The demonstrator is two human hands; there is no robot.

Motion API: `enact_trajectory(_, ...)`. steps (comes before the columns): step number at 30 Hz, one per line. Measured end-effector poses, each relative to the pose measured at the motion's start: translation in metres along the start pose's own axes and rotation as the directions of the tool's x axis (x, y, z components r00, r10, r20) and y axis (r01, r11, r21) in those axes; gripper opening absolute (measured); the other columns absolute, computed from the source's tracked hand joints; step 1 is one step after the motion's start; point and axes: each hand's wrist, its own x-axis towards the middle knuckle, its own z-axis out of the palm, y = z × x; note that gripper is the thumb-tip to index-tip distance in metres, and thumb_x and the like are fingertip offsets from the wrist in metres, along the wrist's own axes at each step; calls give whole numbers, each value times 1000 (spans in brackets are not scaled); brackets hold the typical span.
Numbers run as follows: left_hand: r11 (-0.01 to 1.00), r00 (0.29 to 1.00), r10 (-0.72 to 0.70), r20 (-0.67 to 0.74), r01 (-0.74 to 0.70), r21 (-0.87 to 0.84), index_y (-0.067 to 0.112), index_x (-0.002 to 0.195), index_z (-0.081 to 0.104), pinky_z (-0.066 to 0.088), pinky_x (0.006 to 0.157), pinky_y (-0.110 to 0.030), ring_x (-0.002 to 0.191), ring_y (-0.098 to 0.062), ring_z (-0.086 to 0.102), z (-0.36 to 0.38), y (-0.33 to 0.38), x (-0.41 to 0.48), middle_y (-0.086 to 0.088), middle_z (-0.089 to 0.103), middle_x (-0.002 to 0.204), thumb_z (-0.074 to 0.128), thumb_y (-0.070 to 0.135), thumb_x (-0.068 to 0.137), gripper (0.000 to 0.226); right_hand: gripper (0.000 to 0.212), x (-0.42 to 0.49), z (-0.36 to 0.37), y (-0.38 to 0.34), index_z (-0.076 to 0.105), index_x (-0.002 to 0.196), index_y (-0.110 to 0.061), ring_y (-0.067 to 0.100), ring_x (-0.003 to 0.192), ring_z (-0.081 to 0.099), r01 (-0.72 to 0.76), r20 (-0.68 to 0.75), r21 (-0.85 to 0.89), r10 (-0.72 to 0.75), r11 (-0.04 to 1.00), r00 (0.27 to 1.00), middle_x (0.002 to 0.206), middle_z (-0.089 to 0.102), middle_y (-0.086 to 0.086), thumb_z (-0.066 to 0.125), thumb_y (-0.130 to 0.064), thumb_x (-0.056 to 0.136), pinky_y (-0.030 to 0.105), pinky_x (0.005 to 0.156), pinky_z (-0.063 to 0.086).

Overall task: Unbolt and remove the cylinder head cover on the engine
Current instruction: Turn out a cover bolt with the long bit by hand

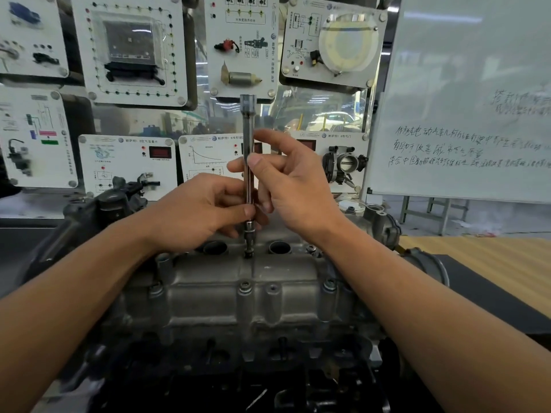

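Observation:
The grey metal cylinder head cover [244, 281] lies across the engine in front of me, with several bolts along its near edge and two round openings at its back. A long chrome extension bar with a socket [248, 138] stands upright on a bolt between those openings. My left hand [205, 210] grips the bar's lower part, thumb and fingers curled round it just above the socket. My right hand [286, 180] pinches the bar higher up between thumb and fingers.
Behind the engine stand white training panels [131, 49] with mounted car parts and a throttle body [346, 162]. A whiteboard [465, 99] with handwriting stands at the right. A wooden floor [492, 263] shows at the right; dark engine parts fill the bottom of the view.

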Motion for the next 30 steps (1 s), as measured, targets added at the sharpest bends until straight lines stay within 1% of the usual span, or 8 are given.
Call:
enact_trajectory(2,999,996,1,-88,3,44,13,95,72,61,69,-41,79,-35,72,3,1,2,-9,76,85,70,19,88,9,23,1,0,2,61,111,-12,3,58,67,31,-29,-26,-32,999,999,86,75,9,70,-10,90,17,56,53)
enact_trajectory(4,992,988,44,-149,-26,121,8,91,69,59,64,-37,65,-30,68,7,3,3,-7,71,71,78,30,77,28,20,2,0,5,66,98,-10,11,65,70,56,-57,-50,-59,997,997,79,74,8,79,-10,82,25,64,58)
enact_trajectory(9,988,982,40,-184,-11,153,6,75,57,52,57,-25,59,-11,60,7,1,1,-9,65,65,77,24,83,27,10,0,1,3,58,88,-13,9,33,51,5,-7,-23,-6,1000,1000,81,75,10,66,-9,93,21,36,43)
enact_trajectory(13,999,995,-18,-101,15,-34,11,93,58,61,74,-37,73,-13,67,1,1,0,-3,74,81,65,6,91,9,12,-1,0,1,57,105,0,-2,39,54,13,46,-30,-12,999,999,102,71,17,46,-5,103,10,43,41)
enact_trajectory(16,1000,1000,12,-27,-13,-14,15,114,65,60,72,-32,74,-10,69,1,3,-1,-3,77,88,65,6,91,25,16,-2,1,1,56,113,3,-8,48,59,22,57,-29,-21,999,998,104,69,20,46,-4,103,5,49,44)
enact_trajectory(21,992,981,43,-187,-20,123,10,88,69,57,62,-35,66,-19,68,8,4,1,-5,72,75,78,18,80,14,14,2,0,8,68,97,-8,20,77,74,66,-67,-114,-74,991,995,81,75,10,75,-13,86,39,76,60)
enact_trajectory(24,986,983,43,-179,-13,164,10,91,65,55,66,-43,66,-23,64,8,3,1,-6,66,73,79,22,81,21,12,3,0,7,67,84,-15,3,51,62,79,-88,-141,-92,987,992,67,70,2,78,-15,83,20,55,49)
enact_trajectory(30,997,999,7,42,-10,77,10,105,69,57,68,-22,75,-10,69,3,4,1,-1,76,92,59,5,95,14,17,0,-1,3,64,96,-12,-9,49,58,41,55,-50,-39,998,998,100,72,14,49,-11,103,4,49,42)
